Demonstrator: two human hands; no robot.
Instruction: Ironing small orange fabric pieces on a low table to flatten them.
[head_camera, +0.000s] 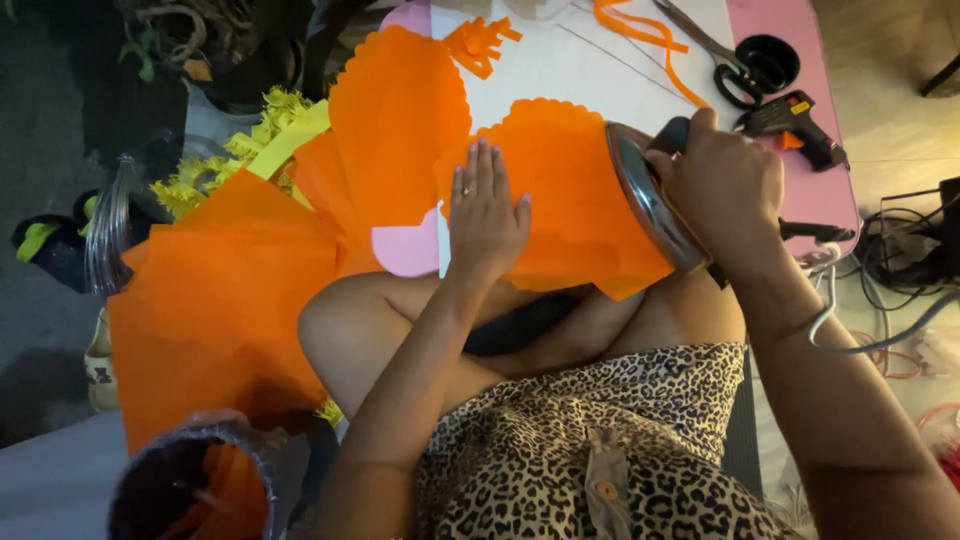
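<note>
Paper (575, 195) lies between my hands: left hand (487, 215) flat, open on it; right hand (722, 185) grips iron (650, 205) at its right edge.

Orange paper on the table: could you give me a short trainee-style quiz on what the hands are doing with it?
1. True or false: the left hand lies flat, fingers spread, on the orange scalloped sheet.
2. What does the right hand grip? A) scissors B) clothes iron C) glue gun
3. Fill in: the black glue gun lies on the ___ table edge, beside the scissors.

Key:
1. True; the palm presses the sheet down.
2. B; the iron is tipped on its side, its shiny soleplate at the sheet's right edge.
3. Pink.
</note>
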